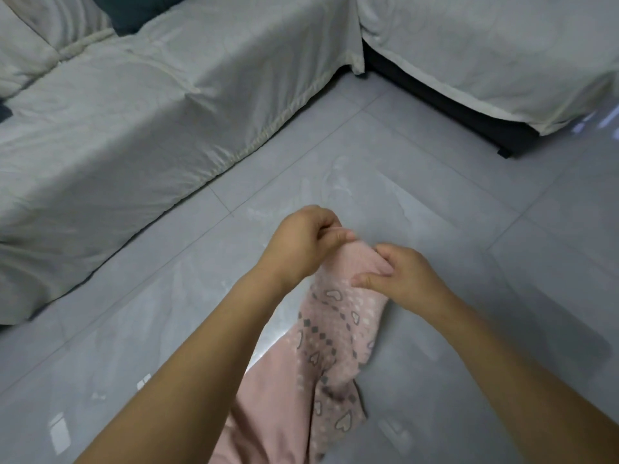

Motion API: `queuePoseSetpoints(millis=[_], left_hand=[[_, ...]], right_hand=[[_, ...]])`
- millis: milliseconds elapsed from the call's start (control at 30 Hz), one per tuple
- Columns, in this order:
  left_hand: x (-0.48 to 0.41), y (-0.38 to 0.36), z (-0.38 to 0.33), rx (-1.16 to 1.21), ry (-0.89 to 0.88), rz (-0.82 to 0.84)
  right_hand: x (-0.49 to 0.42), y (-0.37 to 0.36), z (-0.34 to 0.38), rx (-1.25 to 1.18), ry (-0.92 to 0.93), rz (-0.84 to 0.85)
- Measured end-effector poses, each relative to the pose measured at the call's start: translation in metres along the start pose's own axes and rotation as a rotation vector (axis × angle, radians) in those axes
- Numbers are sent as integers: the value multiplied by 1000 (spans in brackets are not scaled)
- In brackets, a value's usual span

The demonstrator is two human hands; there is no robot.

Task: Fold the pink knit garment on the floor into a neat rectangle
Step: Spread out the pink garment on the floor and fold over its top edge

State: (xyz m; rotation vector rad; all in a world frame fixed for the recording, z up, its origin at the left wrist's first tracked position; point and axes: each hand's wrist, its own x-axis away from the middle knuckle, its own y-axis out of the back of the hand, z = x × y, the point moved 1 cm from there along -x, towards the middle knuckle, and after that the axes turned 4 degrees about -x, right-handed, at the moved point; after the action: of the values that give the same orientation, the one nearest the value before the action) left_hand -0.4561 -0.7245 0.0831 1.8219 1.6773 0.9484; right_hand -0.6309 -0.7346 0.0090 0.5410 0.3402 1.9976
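Both hands up at the top edge: left hand (301, 242) and right hand (407, 276) each pinch the pink knit garment (335, 339), which hangs toward six o'clock over the grey floor (435, 195).

The light is dim and cool, with a soft shadow on the glossy floor tiles (435, 182) right of the pink garment (338, 316). Pale glare patches lie beyond the garment and left of it. All is slightly blurred.
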Motion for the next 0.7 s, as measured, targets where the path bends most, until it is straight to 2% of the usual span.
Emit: queuePoseSetpoints(millis=[100,167,300,433,533,633,700], left_hand=[[-2,11,6,12,9,-105],[-6,17,13,-30,38,-158],[-13,23,26,-146,42,-207],[-30,19,24,-198,19,-244],[-46,16,9,-201,-42,-263],[-60,9,-4,-231,-92,-283],[-69,0,-7,-257,-115,-252]], right_hand=[[11,0,-42,129,-111,54],[21,8,-65,127,-152,29],[35,41,-77,-19,-168,-256],[53,75,-53,62,-76,-429],[66,106,-33,92,-45,-354],[71,132,-43,127,-113,-101],[73,136,-65,196,-189,-18]])
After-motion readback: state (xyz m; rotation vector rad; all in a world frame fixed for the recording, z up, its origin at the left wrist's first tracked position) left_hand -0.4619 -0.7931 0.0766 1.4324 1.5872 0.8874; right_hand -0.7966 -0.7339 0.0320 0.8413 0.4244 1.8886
